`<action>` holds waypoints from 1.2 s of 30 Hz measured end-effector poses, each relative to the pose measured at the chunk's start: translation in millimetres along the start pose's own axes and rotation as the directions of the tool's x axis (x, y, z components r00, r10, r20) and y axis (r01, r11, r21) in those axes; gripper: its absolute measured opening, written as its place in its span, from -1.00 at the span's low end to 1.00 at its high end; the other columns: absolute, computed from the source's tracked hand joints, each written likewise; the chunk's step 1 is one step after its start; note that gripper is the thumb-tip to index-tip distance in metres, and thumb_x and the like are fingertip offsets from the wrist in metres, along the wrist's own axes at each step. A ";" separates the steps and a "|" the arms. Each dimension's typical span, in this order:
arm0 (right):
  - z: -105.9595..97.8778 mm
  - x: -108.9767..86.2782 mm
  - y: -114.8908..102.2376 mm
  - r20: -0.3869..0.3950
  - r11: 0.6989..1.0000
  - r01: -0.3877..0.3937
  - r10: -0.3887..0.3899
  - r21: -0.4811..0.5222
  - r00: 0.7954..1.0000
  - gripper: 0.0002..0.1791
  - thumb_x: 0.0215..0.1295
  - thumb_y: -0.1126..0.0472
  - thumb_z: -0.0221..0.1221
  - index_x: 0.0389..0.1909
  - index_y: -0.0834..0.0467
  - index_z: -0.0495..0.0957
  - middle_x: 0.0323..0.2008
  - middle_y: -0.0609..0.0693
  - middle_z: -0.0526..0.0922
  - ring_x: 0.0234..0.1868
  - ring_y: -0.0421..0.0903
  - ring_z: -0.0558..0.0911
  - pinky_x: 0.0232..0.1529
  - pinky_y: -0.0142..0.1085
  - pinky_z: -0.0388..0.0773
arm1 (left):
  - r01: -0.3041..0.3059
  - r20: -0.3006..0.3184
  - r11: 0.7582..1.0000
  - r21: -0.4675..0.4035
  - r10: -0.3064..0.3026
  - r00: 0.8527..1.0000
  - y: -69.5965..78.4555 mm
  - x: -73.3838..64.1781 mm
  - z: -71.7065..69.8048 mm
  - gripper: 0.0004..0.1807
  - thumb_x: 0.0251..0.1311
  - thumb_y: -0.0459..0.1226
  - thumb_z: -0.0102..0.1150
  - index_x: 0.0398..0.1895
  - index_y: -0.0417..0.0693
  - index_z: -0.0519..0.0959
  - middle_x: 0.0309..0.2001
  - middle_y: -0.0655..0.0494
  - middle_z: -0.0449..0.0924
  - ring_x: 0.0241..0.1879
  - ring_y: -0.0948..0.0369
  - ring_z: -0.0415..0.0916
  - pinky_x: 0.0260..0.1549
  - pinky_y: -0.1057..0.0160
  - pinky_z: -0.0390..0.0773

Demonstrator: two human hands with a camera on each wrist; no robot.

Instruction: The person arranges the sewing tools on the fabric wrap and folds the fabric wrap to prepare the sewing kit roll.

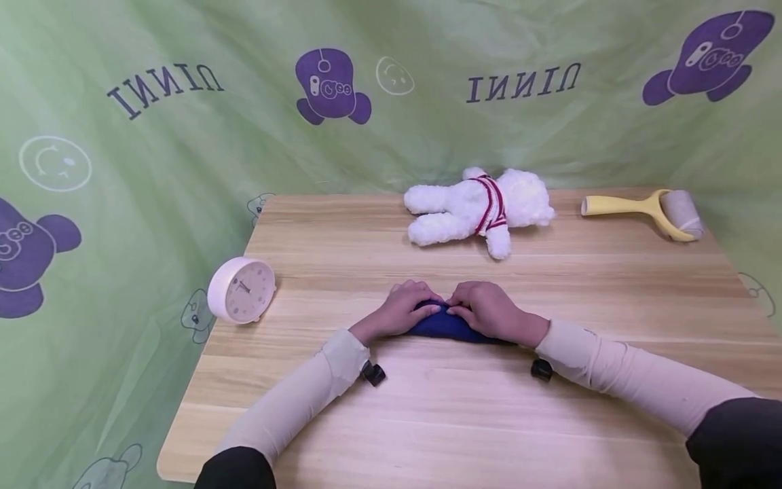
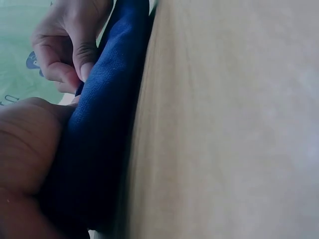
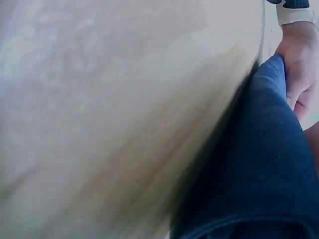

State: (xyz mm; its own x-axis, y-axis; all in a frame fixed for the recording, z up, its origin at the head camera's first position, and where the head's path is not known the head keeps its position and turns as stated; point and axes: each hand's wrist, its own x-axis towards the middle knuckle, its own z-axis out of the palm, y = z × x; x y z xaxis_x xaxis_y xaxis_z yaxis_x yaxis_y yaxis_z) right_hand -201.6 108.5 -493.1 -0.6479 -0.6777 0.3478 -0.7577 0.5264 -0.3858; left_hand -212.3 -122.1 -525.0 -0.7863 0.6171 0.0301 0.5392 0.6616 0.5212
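A long dark blue fabric item, perhaps a pouch, lies on the table in front of me, and its kind is not clear. My left hand holds its upper edge from the left. Close beside it, my right hand pinches the same edge with thumb and fingers. In the left wrist view, the right hand shows beyond the textured blue fabric. The right wrist view shows a stitched end on the fabric and the left hand at its far end.
On the wooden table, a pink clock stands at the left edge. A white plush toy in a striped top lies at the back. A yellow-handled lint roller lies at the back right. A green printed curtain hangs behind.
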 end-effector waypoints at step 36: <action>0.7 3.9 14.9 0.121 0.980 -0.059 0.037 0.188 0.992 -0.95 0.29 0.30 0.31 -0.28 0.10 0.71 -0.38 -0.14 0.76 -0.34 -0.30 0.66 -0.28 -0.36 0.59 | 0.039 -0.072 0.997 0.073 -0.033 0.997 9.2 -2.8 5.4 -0.69 0.47 -0.04 0.01 0.02 0.13 0.69 0.00 0.15 0.64 0.02 0.13 0.46 0.02 0.04 0.36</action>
State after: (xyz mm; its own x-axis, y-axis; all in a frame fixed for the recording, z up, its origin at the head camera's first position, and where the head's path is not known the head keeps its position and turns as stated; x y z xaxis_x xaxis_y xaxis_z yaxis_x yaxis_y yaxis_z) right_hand -215.4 113.3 -498.1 -0.6610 -0.7150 0.2276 -0.6897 0.4595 -0.5596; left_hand -203.5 -115.4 -524.9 -0.8236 0.5623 0.0742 0.5289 0.7140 0.4588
